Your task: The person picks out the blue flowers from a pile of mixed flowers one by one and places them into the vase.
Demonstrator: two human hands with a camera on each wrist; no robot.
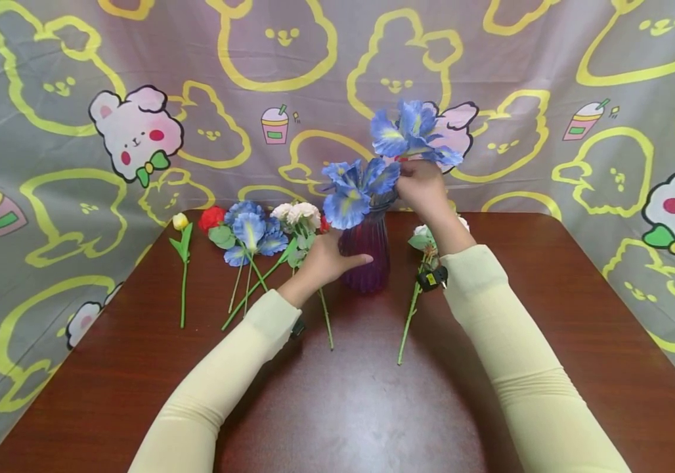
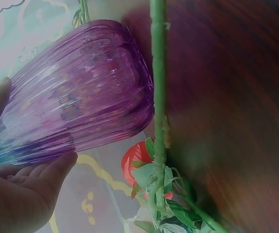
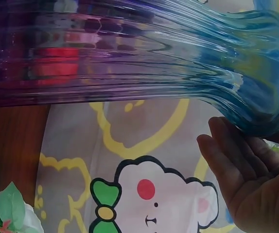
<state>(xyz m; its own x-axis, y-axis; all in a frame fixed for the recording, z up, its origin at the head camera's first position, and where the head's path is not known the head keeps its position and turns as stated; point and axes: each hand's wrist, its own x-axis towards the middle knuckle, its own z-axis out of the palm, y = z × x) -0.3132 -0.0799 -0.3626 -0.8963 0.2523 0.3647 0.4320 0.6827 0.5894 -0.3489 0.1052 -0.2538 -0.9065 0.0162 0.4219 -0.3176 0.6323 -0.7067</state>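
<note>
A ribbed glass vase (image 1: pixel 367 256), purple at the base and blue at the neck, stands upright on the table. My left hand (image 1: pixel 321 259) grips its left side, with thumb and fingers (image 2: pixel 65 167) on opposite sides in the left wrist view. One blue artificial iris (image 1: pixel 349 194) leans over the mouth to the left. A second blue iris (image 1: pixel 411 131) rises higher on the right, directly above my right hand (image 1: pixel 423 187), which holds it just below the bloom; its stem is hidden. In the right wrist view, the fingertips (image 3: pixel 216 127) lie close by the flared rim.
Left on the brown table (image 1: pixel 136 381) lie a yellow tulip (image 1: pixel 182 263), a red flower (image 1: pixel 212 218), blue irises (image 1: pixel 251 230) and a pale flower (image 1: pixel 299 215). A white flower's stem (image 1: pixel 408 322) lies right of the vase. Patterned cloth (image 1: pixel 314 59) hangs behind.
</note>
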